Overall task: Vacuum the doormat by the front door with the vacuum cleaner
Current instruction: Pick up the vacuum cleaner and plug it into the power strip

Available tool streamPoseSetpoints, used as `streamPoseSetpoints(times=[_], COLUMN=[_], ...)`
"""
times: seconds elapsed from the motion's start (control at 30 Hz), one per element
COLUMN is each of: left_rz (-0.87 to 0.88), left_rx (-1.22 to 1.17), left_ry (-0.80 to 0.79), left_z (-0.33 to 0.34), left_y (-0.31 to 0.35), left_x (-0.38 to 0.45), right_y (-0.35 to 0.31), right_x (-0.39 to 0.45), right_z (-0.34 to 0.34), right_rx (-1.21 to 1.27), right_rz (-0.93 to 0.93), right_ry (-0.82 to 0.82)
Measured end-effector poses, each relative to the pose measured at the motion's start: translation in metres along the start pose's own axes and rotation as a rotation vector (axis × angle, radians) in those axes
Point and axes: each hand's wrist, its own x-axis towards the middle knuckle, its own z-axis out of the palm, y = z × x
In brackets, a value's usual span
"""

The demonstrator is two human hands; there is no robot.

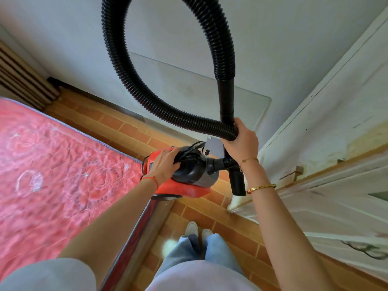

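1. The red vacuum cleaner [184, 175] is held at frame centre, its top handle gripped by the left hand [165, 162].
2. The black hose [147, 95] and rigid tube [226, 106] are clasped together by the right hand [241, 139].
3. A red patterned mattress [52, 164] fills the left; a white door [325, 143] is seen at right.
4. Brick-patterned floor [199, 213] is seen between them; no doormat can be made out.

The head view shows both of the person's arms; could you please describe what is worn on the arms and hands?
Both forearms are bare. The left hand has a thin red string bracelet at the wrist. The right hand has a fine gold chain bracelet at the wrist and a gold bangle on the forearm. Short pale sleeves show at the frame's bottom.
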Motion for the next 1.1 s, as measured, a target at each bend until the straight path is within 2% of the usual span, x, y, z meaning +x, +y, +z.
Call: streamPoseSetpoints(times=[0.27, 0.63, 1.1], left_rz=[-0.112, -0.408, -0.814], left_rx=[-0.028, -0.067, -0.186], left_ry=[0.071, 0.289, 0.455], left_z=[0.02, 0.071, 0.131], left_y=[0.018, 0.07, 0.106], left_x=[-0.084, -0.214, -0.401], right_y=[-0.002, -0.005, -0.036], right_x=[-0.055, -0.124, -0.242], right_z=[-0.017, -0.044, -0.02], right_rx=[0.04, 0.043, 0.092], right_rz=[-0.053, -0.329, -0.671], right_ry=[-0.122, -0.321, -0.622])
